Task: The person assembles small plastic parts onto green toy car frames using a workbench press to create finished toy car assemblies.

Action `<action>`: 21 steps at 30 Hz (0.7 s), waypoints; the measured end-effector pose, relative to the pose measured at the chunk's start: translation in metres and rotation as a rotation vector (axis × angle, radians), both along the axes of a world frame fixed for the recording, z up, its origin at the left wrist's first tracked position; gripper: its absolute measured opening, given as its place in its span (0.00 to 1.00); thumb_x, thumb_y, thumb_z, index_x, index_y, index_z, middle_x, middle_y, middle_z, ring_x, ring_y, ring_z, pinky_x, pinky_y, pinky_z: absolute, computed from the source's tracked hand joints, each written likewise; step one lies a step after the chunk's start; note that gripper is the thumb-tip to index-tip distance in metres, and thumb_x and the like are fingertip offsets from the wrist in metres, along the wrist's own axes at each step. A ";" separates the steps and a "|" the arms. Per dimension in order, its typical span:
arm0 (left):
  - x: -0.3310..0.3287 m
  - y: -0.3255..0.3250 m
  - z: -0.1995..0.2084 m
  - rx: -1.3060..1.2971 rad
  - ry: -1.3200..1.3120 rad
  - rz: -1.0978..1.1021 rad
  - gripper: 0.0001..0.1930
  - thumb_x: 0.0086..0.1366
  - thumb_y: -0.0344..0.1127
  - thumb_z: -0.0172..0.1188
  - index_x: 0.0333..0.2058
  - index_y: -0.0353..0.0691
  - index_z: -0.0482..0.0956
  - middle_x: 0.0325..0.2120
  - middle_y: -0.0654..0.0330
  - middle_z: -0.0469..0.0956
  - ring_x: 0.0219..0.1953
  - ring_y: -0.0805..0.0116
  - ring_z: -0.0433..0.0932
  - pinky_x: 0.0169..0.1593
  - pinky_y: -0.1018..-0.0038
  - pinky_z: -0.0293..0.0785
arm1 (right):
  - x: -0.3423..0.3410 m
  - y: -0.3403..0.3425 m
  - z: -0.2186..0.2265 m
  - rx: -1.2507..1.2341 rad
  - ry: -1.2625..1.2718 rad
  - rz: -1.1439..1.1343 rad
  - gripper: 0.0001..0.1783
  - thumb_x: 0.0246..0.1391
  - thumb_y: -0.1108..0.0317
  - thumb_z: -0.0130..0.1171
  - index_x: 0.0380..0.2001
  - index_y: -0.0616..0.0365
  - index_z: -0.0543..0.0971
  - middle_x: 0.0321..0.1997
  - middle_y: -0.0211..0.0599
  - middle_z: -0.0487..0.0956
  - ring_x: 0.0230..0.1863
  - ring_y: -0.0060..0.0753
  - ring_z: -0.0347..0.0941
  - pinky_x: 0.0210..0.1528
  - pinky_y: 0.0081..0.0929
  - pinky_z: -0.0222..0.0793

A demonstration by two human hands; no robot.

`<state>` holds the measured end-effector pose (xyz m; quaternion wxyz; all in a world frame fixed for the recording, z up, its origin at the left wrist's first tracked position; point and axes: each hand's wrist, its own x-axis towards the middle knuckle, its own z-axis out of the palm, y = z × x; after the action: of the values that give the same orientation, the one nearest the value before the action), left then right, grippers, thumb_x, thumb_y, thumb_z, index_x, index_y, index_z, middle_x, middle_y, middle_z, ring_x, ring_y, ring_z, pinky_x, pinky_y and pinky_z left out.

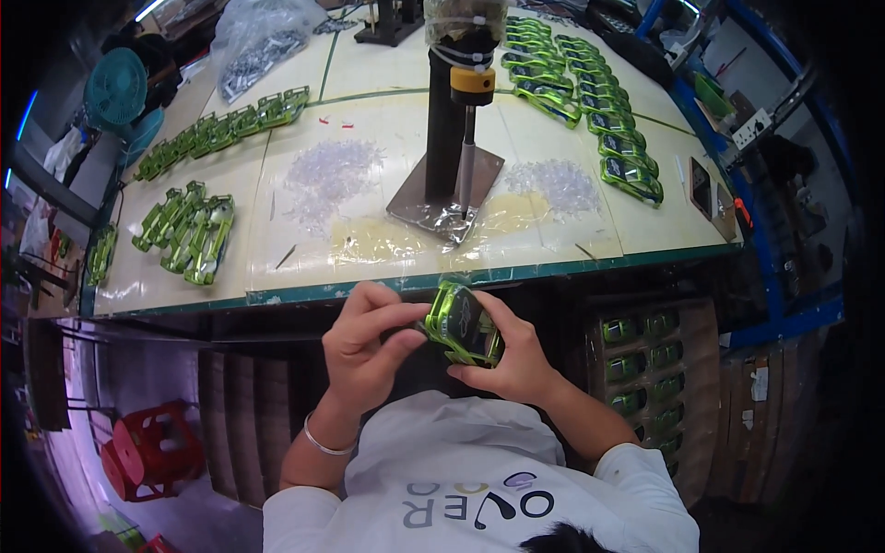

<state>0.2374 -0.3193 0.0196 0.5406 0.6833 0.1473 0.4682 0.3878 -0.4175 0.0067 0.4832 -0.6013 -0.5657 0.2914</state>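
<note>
Casing of green and black sits in your right hand, long axis mostly away from you, its left edge beside your left hand, whose thumb and forefinger nearly meet, any pinch impossible to tell.

Shiny green-and-black part, white shirt, red stool

I count one left hand and one right hand, both mine, with one green part between them. Over my worktop: one driver. On it: two heaps of clear bits, one plastic bag, two right-hand columns of green pieces, too overlapped to tally.
</note>
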 end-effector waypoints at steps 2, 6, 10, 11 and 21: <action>0.003 -0.001 -0.002 0.026 0.013 -0.013 0.12 0.45 0.24 0.60 0.32 0.33 0.76 0.23 0.63 0.63 0.26 0.75 0.61 0.30 0.84 0.58 | -0.001 0.000 0.002 0.013 -0.032 -0.009 0.38 0.28 0.68 0.65 0.48 0.59 0.62 0.36 0.39 0.72 0.29 0.28 0.69 0.34 0.22 0.67; 0.000 0.000 -0.007 0.102 0.075 -0.029 0.13 0.43 0.24 0.61 0.32 0.35 0.77 0.23 0.63 0.62 0.25 0.74 0.61 0.29 0.83 0.58 | -0.001 0.002 0.002 0.093 -0.115 -0.027 0.38 0.26 0.68 0.65 0.47 0.58 0.63 0.35 0.39 0.72 0.28 0.31 0.70 0.33 0.22 0.67; -0.004 -0.001 -0.009 0.149 0.117 -0.010 0.13 0.42 0.24 0.62 0.32 0.36 0.77 0.22 0.63 0.62 0.25 0.74 0.61 0.28 0.82 0.58 | 0.001 0.002 0.001 0.103 -0.150 -0.007 0.38 0.26 0.68 0.65 0.47 0.58 0.64 0.34 0.39 0.72 0.28 0.32 0.70 0.32 0.23 0.67; -0.004 -0.001 -0.008 0.168 0.143 0.013 0.14 0.41 0.25 0.62 0.32 0.37 0.77 0.22 0.63 0.62 0.25 0.73 0.61 0.28 0.81 0.58 | 0.002 0.002 0.001 0.088 -0.179 -0.007 0.38 0.24 0.69 0.65 0.46 0.59 0.64 0.36 0.40 0.72 0.30 0.33 0.71 0.34 0.23 0.68; -0.002 -0.015 0.001 0.758 0.415 0.223 0.20 0.41 0.30 0.62 0.37 0.35 0.74 0.19 0.62 0.65 0.24 0.66 0.63 0.29 0.73 0.61 | 0.003 0.005 -0.011 0.141 -0.139 -0.037 0.37 0.25 0.68 0.64 0.45 0.60 0.65 0.30 0.40 0.72 0.29 0.35 0.71 0.31 0.25 0.68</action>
<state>0.2358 -0.3338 0.0201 0.1574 0.8927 0.1435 0.3972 0.3905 -0.4130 -0.0040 0.4892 -0.5950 -0.6057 0.1994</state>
